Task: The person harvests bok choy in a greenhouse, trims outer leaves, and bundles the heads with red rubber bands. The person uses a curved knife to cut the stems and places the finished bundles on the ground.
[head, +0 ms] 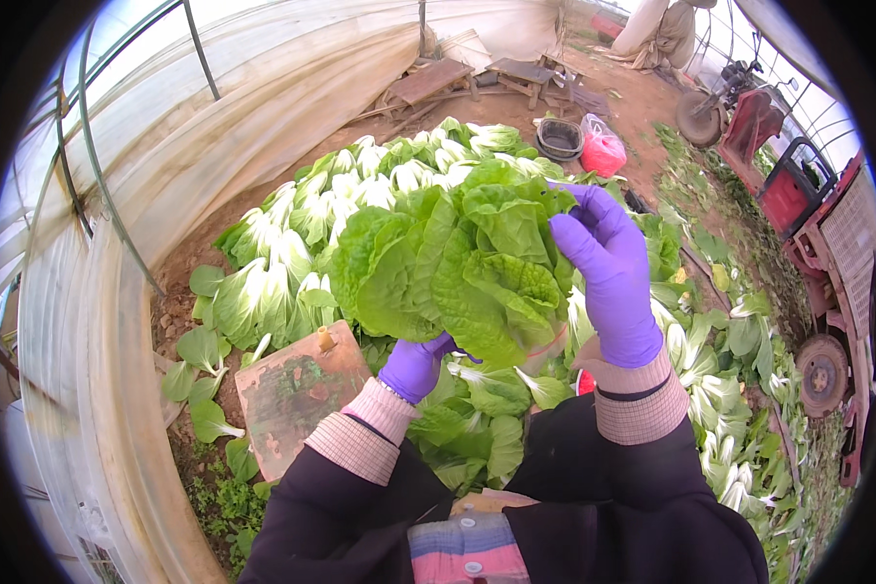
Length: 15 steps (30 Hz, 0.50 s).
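Observation:
A large bunch of green leafy vegetable (460, 263) is raised in front of me, its broad crinkled leaves spread towards the camera. My left hand (416, 365), in a purple glove, grips it from below; the leaves hide most of those fingers. At its upper right edge my right hand (606, 263), also gloved in purple, pinches a leaf between thumb and fingers. Beyond the bunch lies a broad pile of bok choy (285, 263) with white stalks and green leaves. More loose leaves (474, 438) lie beneath my hands, between my legs.
A worn board (299, 394) lies to the left, near plastic sheeting (124, 328). Past the pile are a black basin (559, 139), a bag of pink material (603, 150) and low wooden stools (431, 80). A red three-wheeled vehicle (781, 197) stands at the right.

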Each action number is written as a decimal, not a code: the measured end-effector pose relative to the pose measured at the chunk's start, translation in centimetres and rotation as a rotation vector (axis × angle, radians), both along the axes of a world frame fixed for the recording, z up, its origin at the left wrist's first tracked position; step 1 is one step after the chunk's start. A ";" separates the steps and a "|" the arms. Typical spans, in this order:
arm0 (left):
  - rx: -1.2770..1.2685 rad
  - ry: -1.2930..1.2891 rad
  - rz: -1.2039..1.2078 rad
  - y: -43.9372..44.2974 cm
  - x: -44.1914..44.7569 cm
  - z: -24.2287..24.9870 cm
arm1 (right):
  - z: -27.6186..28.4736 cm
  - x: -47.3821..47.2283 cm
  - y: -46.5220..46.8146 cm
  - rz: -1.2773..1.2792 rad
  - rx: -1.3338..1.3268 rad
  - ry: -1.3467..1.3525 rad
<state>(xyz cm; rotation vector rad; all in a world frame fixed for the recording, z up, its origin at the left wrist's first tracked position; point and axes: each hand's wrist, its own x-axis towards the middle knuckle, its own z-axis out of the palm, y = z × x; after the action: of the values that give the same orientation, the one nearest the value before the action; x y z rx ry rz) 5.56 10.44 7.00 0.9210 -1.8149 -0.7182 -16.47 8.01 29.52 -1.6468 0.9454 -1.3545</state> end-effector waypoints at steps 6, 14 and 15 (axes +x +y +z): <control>0.509 1.100 -0.343 -0.5 -1.2 0.2 | 0.2 0.1 -0.6 0.299 0.205 -0.440; 0.788 1.453 -0.666 0.4 -0.6 3.4 | 1.7 2.4 0.7 -0.027 -0.325 0.165; 0.806 1.481 -0.669 0.5 -0.7 3.4 | 2.0 2.4 0.9 -0.055 -0.434 0.321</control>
<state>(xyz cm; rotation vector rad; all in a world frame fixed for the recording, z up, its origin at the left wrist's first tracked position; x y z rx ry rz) 4.87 10.95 10.42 -0.0166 -0.3777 -1.9389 -14.03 8.89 31.48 -2.2327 0.9236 -1.4288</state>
